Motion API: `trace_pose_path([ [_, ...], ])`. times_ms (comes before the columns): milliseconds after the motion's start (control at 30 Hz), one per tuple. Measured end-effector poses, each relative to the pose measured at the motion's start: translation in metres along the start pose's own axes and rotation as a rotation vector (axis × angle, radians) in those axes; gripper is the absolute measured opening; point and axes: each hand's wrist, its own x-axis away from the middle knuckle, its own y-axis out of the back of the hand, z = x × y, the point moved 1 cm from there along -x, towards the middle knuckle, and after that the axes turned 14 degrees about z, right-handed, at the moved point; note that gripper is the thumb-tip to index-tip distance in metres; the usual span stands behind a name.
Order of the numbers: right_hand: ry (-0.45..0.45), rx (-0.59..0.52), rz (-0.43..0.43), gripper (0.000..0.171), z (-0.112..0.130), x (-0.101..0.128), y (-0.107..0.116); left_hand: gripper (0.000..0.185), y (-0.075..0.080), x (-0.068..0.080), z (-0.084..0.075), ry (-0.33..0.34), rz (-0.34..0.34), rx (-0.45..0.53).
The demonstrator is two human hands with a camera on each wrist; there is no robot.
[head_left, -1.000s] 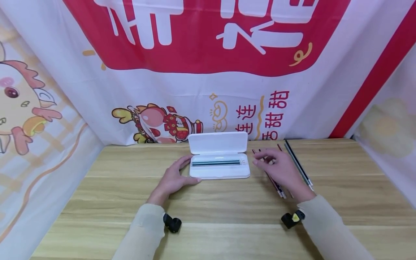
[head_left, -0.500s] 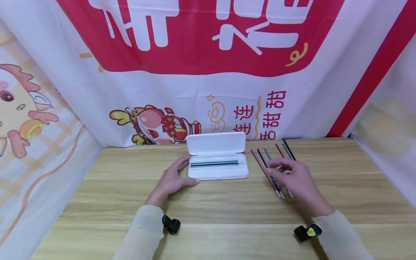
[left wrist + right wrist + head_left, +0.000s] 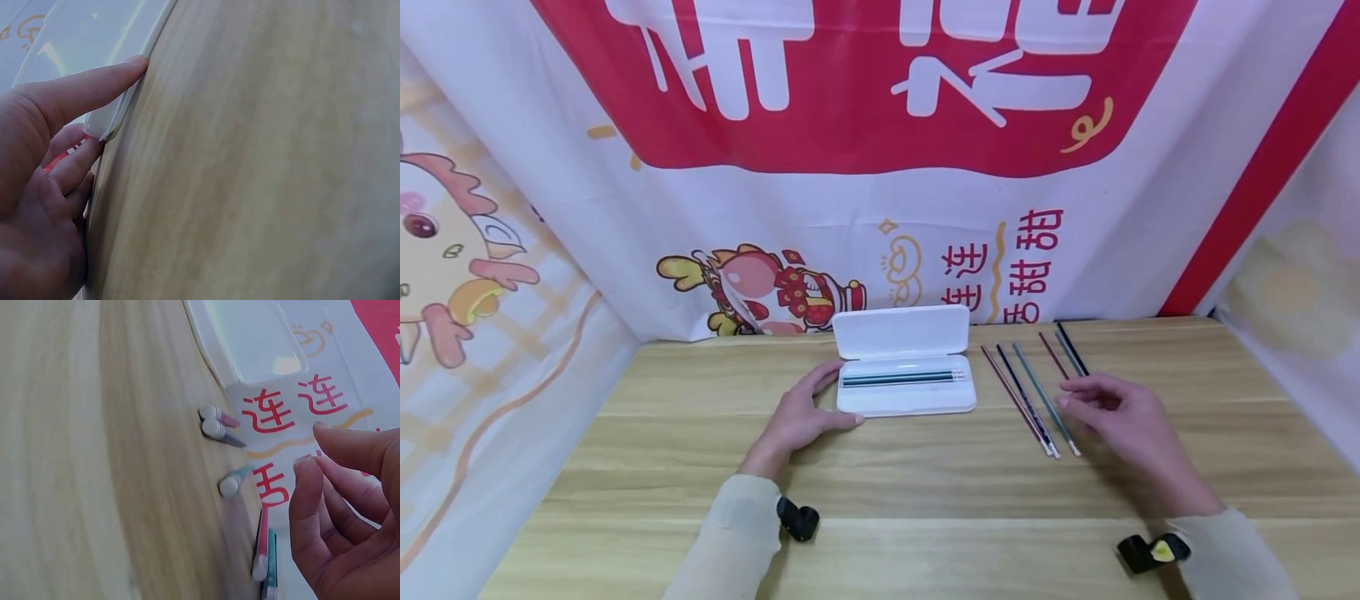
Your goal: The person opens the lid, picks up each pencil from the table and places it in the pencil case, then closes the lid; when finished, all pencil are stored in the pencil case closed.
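An open white pencil case [image 3: 925, 402] stands near the back of the table, its lid [image 3: 901, 332] raised, with green pencils [image 3: 895, 379] lying side by side inside. My left hand [image 3: 797, 421] holds the case's left end, thumb along the front rim and fingers at the far left corner. My right hand [image 3: 1120, 417] hovers over the loose pencils at the right, fingers loosely bent, thumb and forefinger apart with nothing between them. Nearest to it are a red pencil [image 3: 1054, 357] and a teal pencil [image 3: 1041, 392]. The right wrist view shows their white eraser ends [image 3: 230, 486].
Left of the teal pencil lie a dark patterned pencil [image 3: 1022, 392] and another red pencil [image 3: 1006, 385]. Farther right, a black pencil [image 3: 1072, 348] and a second teal one are partly hidden by my hand. A printed cloth [image 3: 850, 200] hangs behind the wooden table [image 3: 895, 483].
My right hand has moved right and toward me, from beside the case across the loose pencils, uncovering the left ones. My left hand has stayed on the case.
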Motion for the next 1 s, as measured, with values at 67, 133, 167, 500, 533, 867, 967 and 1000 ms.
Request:
trace_pose_path([
  [67,-0.009,0.007,0.002,0.049,-0.004,0.002,0.004,0.091,0.000,0.000,0.000,-0.005,-0.003,-0.002],
  [133,-0.017,0.020,-0.001,0.051,-0.009,0.005,0.008,0.091,0.000,0.000,0.000,-0.010,-0.006,-0.004],
  [167,-0.024,0.031,-0.003,0.052,-0.011,0.006,0.010,0.091,0.000,0.000,0.000,-0.011,-0.007,-0.005],
  [500,-0.105,0.100,-0.039,0.061,-0.040,0.017,0.036,0.090,0.000,0.000,0.001,-0.011,-0.007,-0.014],
  [533,-0.115,0.100,-0.043,0.061,-0.042,0.018,0.038,0.090,0.000,0.000,0.001,-0.011,-0.006,-0.013],
  [867,-0.179,0.136,-0.006,0.062,-0.054,0.018,0.049,0.091,-0.001,0.001,0.000,-0.008,-0.007,-0.015],
  [967,-0.185,0.144,0.014,0.060,-0.054,0.016,0.049,0.091,-0.001,0.001,0.000,-0.006,-0.007,-0.011],
  [1000,-0.190,0.148,0.014,0.060,-0.054,0.015,0.049,0.091,-0.001,0.001,-0.001,-0.004,-0.007,-0.010],
])
